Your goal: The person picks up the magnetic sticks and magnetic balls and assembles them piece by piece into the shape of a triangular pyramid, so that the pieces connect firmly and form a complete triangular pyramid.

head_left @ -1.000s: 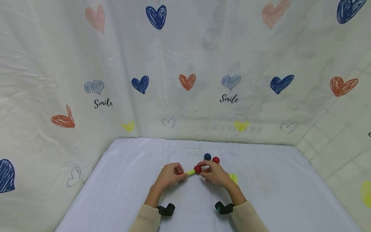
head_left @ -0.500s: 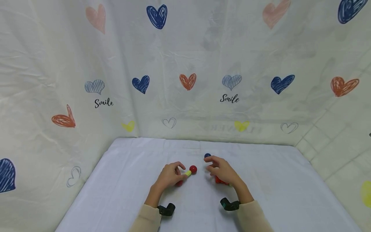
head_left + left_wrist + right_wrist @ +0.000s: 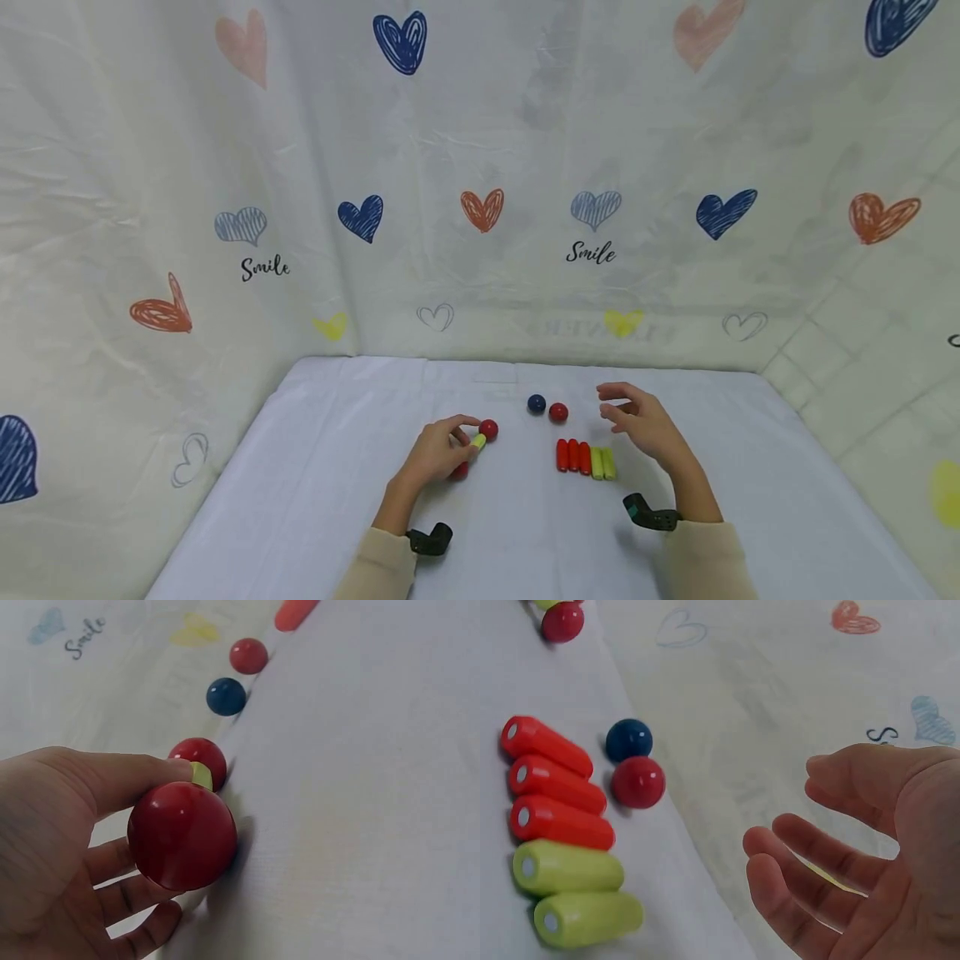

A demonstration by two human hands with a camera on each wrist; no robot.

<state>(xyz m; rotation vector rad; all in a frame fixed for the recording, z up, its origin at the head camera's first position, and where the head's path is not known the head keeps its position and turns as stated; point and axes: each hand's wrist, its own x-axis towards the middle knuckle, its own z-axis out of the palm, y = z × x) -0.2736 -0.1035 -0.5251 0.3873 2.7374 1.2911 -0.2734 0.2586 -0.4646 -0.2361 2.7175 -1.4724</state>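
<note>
My left hand pinches a short yellow-green rod between thumb and fingers, low at the table. A red ball sits at the rod's far end, and another red ball is at its near end. My right hand hovers to the right with fingers loosely bent and nothing in it. Nearest to it are two yellow-green rods beside three red rods, lying in a row with pale discs at their ends. Behind this row stand a blue ball and a loose red ball.
A white cloth covers the table, whose far edge meets a curtain printed with hearts. Each wrist carries a dark camera, such as the one on the left wrist.
My right hand let go of the far red ball and moved right, past the row of rods, uncovering it. The left hand's rod with its two balls has swung slightly leftward and steeper.
</note>
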